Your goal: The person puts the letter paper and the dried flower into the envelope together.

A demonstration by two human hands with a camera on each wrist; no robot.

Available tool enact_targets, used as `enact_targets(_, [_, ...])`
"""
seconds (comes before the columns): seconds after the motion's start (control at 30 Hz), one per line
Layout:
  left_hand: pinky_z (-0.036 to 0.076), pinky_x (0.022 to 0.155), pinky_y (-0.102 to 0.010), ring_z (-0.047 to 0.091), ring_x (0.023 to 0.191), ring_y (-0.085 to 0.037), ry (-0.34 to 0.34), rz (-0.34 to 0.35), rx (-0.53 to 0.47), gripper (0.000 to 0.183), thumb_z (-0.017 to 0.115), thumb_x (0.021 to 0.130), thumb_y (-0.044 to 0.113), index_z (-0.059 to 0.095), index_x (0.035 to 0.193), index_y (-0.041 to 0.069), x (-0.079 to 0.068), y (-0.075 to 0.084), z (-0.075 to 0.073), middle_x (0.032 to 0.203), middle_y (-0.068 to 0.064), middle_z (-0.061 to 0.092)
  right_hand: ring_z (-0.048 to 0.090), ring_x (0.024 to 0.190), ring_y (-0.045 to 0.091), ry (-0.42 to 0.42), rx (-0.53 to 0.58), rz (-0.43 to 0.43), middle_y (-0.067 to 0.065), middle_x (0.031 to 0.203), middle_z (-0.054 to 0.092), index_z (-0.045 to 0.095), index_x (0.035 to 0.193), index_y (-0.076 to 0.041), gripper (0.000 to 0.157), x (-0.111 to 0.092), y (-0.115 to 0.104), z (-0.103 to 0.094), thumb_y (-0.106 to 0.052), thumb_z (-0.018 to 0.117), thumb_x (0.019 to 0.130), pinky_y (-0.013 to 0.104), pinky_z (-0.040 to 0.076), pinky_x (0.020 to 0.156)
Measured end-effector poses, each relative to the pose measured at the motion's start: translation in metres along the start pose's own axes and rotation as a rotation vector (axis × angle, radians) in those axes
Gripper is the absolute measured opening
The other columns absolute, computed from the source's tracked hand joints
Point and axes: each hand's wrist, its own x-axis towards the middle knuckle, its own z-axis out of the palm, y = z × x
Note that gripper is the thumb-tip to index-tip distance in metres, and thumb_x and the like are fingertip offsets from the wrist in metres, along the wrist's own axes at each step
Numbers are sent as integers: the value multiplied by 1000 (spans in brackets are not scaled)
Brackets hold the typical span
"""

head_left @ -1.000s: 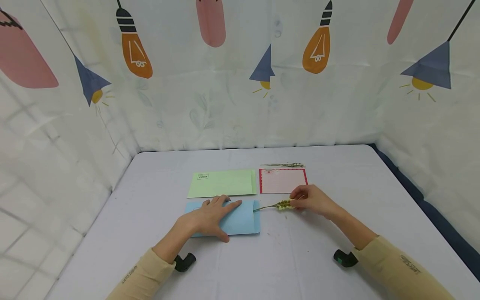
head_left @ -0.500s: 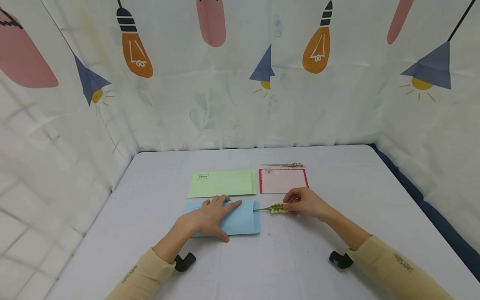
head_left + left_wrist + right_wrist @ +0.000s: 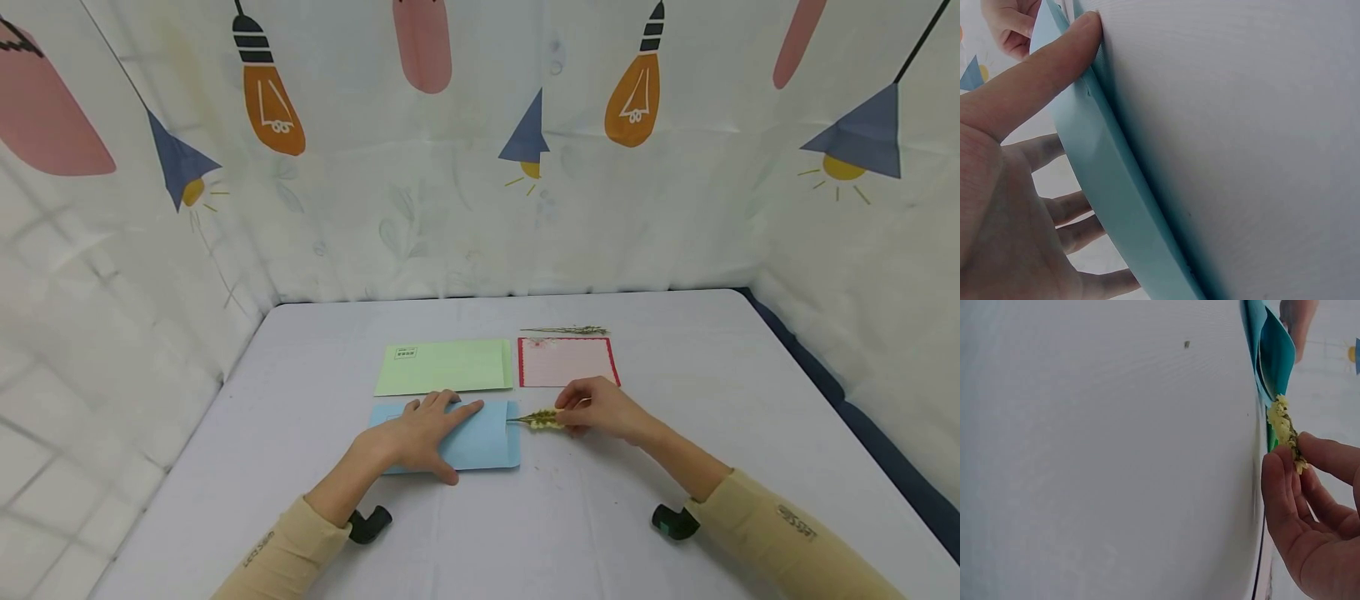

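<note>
A light blue envelope [image 3: 491, 446] lies flat at the middle of the table, its mouth facing right. My left hand [image 3: 422, 437] rests on it with the fingers spread; in the left wrist view the thumb [image 3: 1054, 72] lies across the envelope's edge. To the right of the mouth, my right hand [image 3: 607, 408] pinches a sprig of small pale yellow flowers [image 3: 542, 419] by its flower end. The sprig's thin stem points left, its tip inside the mouth and hidden there. In the right wrist view the mouth [image 3: 1279, 356] gapes, with the flower head [image 3: 1282, 425] just in front.
Behind the blue envelope lies a light green envelope [image 3: 446, 368]. Beside it is a pink card with a red border [image 3: 564, 362], and a second dried sprig [image 3: 570, 330] lies beyond the card. Small crumbs dot the white tablecloth [image 3: 525, 533]. Printed curtains surround the table.
My right hand has moved left with the sprig, bringing the flower head closer to the envelope's mouth as more stem goes in. The left hand has stayed in place.
</note>
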Motion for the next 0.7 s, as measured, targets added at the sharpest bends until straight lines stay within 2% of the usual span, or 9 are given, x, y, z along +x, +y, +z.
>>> enact_targets(0.7, [25, 112, -63, 32, 142, -35, -4, 0, 2, 106, 91, 77, 42, 32, 163, 23, 1, 0, 0, 153, -13, 34, 68, 75, 25, -33, -41, 4, 7, 88, 67, 71, 104, -2, 16, 5, -9, 16, -11, 77, 92, 35, 58, 71])
